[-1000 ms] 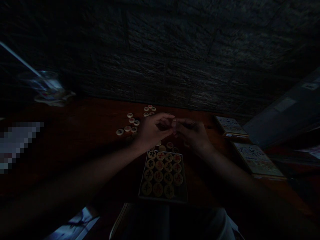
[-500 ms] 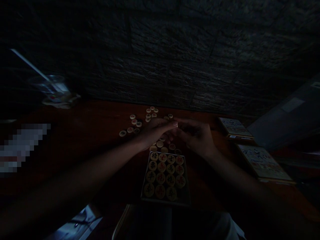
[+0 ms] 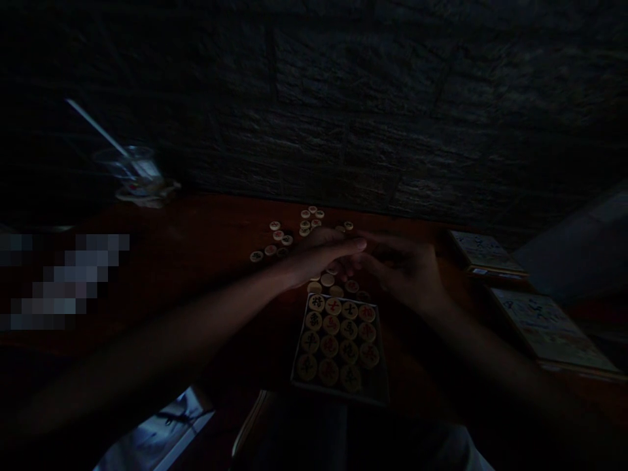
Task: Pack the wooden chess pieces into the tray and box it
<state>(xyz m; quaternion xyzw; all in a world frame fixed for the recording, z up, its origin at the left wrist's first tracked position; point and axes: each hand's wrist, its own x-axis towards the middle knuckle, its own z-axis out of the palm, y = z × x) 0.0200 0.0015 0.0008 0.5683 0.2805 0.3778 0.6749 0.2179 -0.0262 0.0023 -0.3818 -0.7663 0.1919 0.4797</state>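
Over the table, my left hand [image 3: 326,254] and my right hand [image 3: 409,265] meet at the fingertips. My left thumb lies stretched over curled fingers, and the right thumb and fingers are pinched together; whatever is between them is hidden in the dark. Just below them is an open box [image 3: 377,383] of round Chinese chess pieces [image 3: 331,324] in rows, with red and black characters. Its lower right corner holds no piece. Loose chess pieces [image 3: 328,280] lie between the hands and the box, partly covered. Several more pieces [image 3: 278,235] are scattered beyond my left hand.
Two flat printed boxes [image 3: 554,327] lie on the right of the wooden table [image 3: 196,235]. A clear cup [image 3: 140,171] with a straw stands at the back left. A dark stone wall [image 3: 314,131] rises behind. A pixelated patch covers the left edge.
The whole view has shifted, so the table, box and cup appear farther right. My hands stay joined at the fingertips in nearly the same pose above the pieces.
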